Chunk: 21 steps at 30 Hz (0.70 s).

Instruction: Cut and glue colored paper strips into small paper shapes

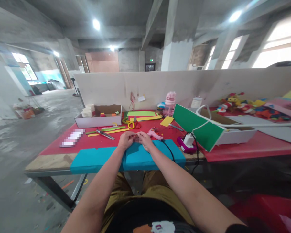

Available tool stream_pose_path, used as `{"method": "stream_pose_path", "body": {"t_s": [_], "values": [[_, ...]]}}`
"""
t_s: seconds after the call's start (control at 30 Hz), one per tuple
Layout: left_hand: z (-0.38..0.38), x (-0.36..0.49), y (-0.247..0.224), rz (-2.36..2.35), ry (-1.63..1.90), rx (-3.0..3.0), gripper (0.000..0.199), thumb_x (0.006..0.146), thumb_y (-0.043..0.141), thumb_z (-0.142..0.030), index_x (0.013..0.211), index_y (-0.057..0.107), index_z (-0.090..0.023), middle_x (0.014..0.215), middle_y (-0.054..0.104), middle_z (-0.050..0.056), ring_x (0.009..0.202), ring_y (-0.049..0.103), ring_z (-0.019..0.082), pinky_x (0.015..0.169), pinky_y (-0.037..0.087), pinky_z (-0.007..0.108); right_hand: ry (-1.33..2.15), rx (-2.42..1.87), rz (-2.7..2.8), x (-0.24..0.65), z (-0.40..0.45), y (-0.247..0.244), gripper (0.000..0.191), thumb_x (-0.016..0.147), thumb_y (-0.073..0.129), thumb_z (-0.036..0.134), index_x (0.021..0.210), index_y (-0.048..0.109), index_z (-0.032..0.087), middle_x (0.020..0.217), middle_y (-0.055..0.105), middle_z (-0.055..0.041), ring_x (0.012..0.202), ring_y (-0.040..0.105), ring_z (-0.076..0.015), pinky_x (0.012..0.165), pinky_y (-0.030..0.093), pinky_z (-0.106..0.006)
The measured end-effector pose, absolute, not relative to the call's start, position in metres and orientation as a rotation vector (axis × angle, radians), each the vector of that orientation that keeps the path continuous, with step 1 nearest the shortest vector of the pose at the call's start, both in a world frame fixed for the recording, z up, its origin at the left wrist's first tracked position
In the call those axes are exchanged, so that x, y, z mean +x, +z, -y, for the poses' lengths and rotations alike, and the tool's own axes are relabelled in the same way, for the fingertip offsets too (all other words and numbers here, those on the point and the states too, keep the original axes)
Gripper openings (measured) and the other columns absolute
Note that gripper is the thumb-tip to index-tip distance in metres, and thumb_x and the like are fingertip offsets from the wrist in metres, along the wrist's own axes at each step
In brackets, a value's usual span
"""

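My left hand [126, 139] and my right hand [145, 140] meet over the blue sheet [94, 158] at the table's front edge. Both are closed, fingertips pinched together around something small and reddish that I cannot make out. Just right of my right hand lies a pink glue gun [156, 134], its black cord trailing over the blue sheet. A utility knife [105, 134] rests to the left of my hands, beside yellow and green strips [116, 130]. Beyond my fingers are yellow-handled scissors [131, 124] and a red-handled pair [137, 124].
A white box [99, 121] with cups stands at the back left. On the right are a purple power strip [186, 146] with a white plug, a leaning green board [196, 126] and colourful toys [235, 105]. A pink bottle [170, 103] stands before the partition [140, 84].
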<state>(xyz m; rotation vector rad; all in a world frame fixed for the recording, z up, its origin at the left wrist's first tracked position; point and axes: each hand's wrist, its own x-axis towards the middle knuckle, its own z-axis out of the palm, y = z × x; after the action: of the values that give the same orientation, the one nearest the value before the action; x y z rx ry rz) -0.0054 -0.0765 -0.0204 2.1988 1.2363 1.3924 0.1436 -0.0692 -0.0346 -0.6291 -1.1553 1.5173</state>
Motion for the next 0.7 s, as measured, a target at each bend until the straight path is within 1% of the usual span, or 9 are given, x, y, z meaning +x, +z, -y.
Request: {"method": "stream_pose_path", "body": {"t_s": [0.07,0.17,0.33,0.43,0.57,0.7], "values": [[0.0774,-0.0046,-0.0210,-1.268,1.373,2.239,0.039,0.066,0.051,-0.005,0.094,0.073,-0.020,0.090,0.071,0.006,0.084,0.061,0.019,0.081,0.048,0.031,1.512,-0.620,1.142,0.1437,0.0690,-0.0350,0.034,0.064,0.075,0.045,0.079,0.058,0.020,0.070,0.068,0.0015,0.068,0.067,-0.0154,0.071,0.052,-0.031],[0.0794,-0.0036,-0.0199,-1.225,1.346,2.302,0.043,0.066,0.051,-0.006,0.102,0.072,-0.018,0.091,0.070,0.006,0.084,0.061,0.018,0.080,0.048,0.029,1.515,-0.598,1.095,0.1447,0.0687,-0.0350,0.035,0.061,0.078,0.043,0.080,0.058,0.020,0.070,0.069,0.0010,0.071,0.068,-0.0162,0.073,0.052,-0.031],[0.0823,-0.0016,-0.0166,-1.092,1.339,2.275,0.053,0.066,0.048,-0.004,0.112,0.068,-0.020,0.106,0.067,0.006,0.093,0.060,0.017,0.079,0.049,0.027,1.517,-0.557,1.025,0.1475,0.0681,-0.0343,0.034,0.061,0.080,0.036,0.082,0.058,0.021,0.072,0.069,-0.0002,0.077,0.069,-0.0181,0.079,0.053,-0.035],[0.0826,-0.0011,-0.0165,-1.093,1.338,2.195,0.053,0.067,0.049,-0.004,0.116,0.065,-0.019,0.109,0.067,0.006,0.093,0.060,0.017,0.076,0.049,0.026,1.521,-0.543,0.984,0.1480,0.0675,-0.0339,0.034,0.061,0.081,0.033,0.083,0.059,0.020,0.074,0.069,-0.0005,0.079,0.069,-0.0182,0.083,0.052,-0.036],[0.0811,-0.0018,-0.0183,-1.135,1.361,2.113,0.048,0.071,0.051,-0.007,0.116,0.065,-0.019,0.109,0.067,0.007,0.093,0.061,0.017,0.074,0.049,0.025,1.506,-0.544,0.944,0.1477,0.0664,-0.0335,0.035,0.058,0.082,0.032,0.081,0.059,0.020,0.077,0.070,0.0001,0.079,0.069,-0.0172,0.086,0.052,-0.037],[0.0786,-0.0032,-0.0204,-1.109,1.368,2.089,0.044,0.071,0.053,-0.010,0.111,0.068,-0.018,0.109,0.067,0.007,0.096,0.061,0.019,0.075,0.049,0.026,1.480,-0.556,0.950,0.1473,0.0657,-0.0331,0.037,0.055,0.083,0.034,0.081,0.059,0.020,0.078,0.070,-0.0004,0.079,0.070,-0.0183,0.085,0.053,-0.037]]}}
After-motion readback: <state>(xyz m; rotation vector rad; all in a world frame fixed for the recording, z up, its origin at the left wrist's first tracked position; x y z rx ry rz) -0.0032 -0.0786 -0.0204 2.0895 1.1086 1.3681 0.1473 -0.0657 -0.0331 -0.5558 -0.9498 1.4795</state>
